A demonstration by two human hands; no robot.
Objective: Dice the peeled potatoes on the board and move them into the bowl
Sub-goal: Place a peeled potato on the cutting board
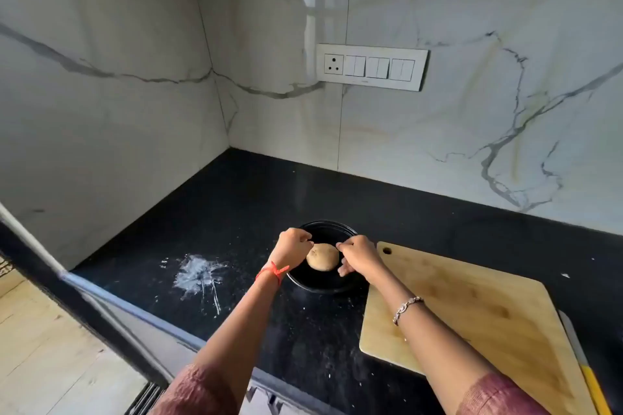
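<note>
A round black bowl point(323, 287) stands on the dark speckled counter point(256, 199), and one pale tan, rounded potato point(322, 257) lies inside it, near the middle. Both hands are over the bowl. The left hand point(292, 249), with a red thread point(273, 271) tied at its wrist, is at the bowl's left side, its fingers point(308, 239) curled in with the tips next to the potato's upper left edge. The right hand point(360, 255), with a silver chain bracelet point(406, 309) on its wrist, is at the bowl's right side, its fingers point(341, 247) likewise curled, tips close to the potato's upper right edge. Whether either hand actually pinches the potato or only touches it cannot be told.

Just right of the bowl lies a light wooden cutting board point(478, 313) with a hanging hole in the corner nearest the bowl; the right forearm crosses above it. Beyond the board's far side from the bowl lies a knife with a yellow handle point(597, 392). Left of the bowl, a white powdery smear point(198, 274) marks the counter. Behind the bowl, on the white marble-veined wall, sits a white switch panel point(371, 67).
</note>
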